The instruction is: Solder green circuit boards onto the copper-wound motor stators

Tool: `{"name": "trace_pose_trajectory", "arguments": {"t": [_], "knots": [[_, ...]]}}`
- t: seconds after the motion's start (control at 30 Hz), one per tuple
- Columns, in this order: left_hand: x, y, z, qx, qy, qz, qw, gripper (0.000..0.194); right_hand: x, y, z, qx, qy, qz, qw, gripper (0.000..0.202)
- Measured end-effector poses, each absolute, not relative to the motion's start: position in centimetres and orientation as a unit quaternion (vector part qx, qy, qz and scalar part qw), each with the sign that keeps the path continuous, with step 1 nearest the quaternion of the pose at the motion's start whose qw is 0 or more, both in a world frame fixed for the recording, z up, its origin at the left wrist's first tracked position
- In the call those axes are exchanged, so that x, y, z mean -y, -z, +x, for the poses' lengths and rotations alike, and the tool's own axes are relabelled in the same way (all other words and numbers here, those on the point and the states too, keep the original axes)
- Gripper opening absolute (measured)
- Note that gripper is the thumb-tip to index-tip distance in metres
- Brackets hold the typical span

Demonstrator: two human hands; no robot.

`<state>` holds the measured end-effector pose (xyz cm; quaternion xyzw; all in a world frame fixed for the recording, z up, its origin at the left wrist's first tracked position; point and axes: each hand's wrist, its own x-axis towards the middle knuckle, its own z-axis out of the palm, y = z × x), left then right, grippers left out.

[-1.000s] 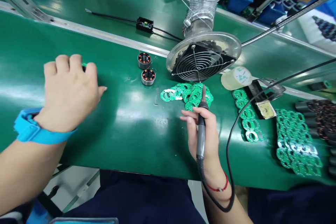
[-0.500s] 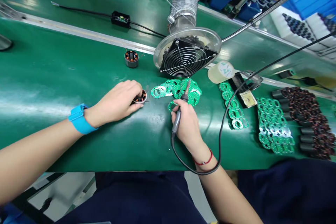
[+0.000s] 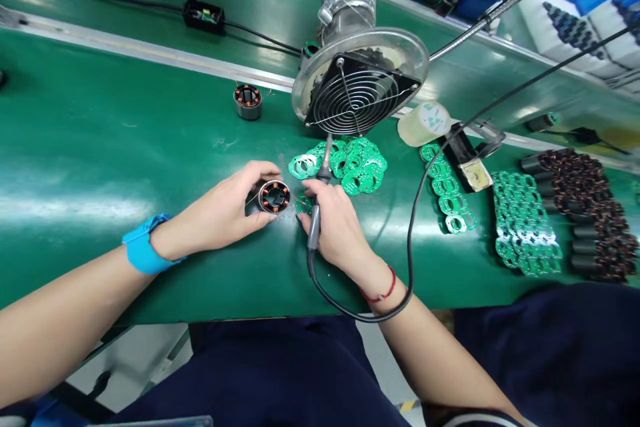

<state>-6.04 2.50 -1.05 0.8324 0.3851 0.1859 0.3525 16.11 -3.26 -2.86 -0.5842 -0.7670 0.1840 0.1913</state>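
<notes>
My left hand [image 3: 233, 207] is closed around the side of a motor stator [image 3: 274, 197], a short dark cylinder with copper windings showing at its top. Thin wire ends stick out from it. My right hand [image 3: 335, 220] grips a soldering iron [image 3: 315, 223], its tip pointing away from me toward the fan. Between the right fingertips and the stator, a green ring-shaped circuit board [image 3: 303, 204] is partly hidden by the fingers. A loose pile of similar circuit boards [image 3: 363, 163] lies just beyond. Another stator [image 3: 247, 101] stands upright farther back.
A round fume-extractor fan [image 3: 353, 103] hangs over the back of the green bench. To the right are a cream-coloured roll [image 3: 424, 124], a soldering-iron stand [image 3: 467, 160], rows of circuit boards [image 3: 525, 223] and stacked stators [image 3: 585, 213]. The iron's cable [image 3: 411, 233] loops over my right forearm.
My right hand has moved left toward the stator with the iron and the board. My left fingers have shifted from the stator's top to its side, leaving its windings in view.
</notes>
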Motion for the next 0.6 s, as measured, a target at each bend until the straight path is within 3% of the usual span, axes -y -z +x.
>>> {"name": "trace_pose_trajectory", "arguments": {"t": [0.1, 0.27, 0.43, 0.6], "knots": [[-2.6, 0.8, -6.6, -0.378, -0.162, 0.849, 0.332, 0.037, 3.6, 2.6, 17.1, 0.796, -0.210, -0.524, 0.216, 0.050], [-2.9, 1.0, -6.8, -0.312, -0.136, 0.913, 0.226, 0.032, 4.3, 3.3, 17.4, 0.719, -0.160, -0.608, 0.296, 0.037], [-2.7, 1.6, -6.5, -0.290, -0.126, 0.924, 0.213, 0.033, 3.8, 3.4, 16.2, 0.690, -0.135, -0.673, 0.229, 0.045], [-2.6, 1.9, -6.2, -0.275, -0.144, 0.907, 0.285, 0.034, 3.9, 2.4, 16.9, 0.749, -0.199, -0.598, 0.206, 0.046]]}}
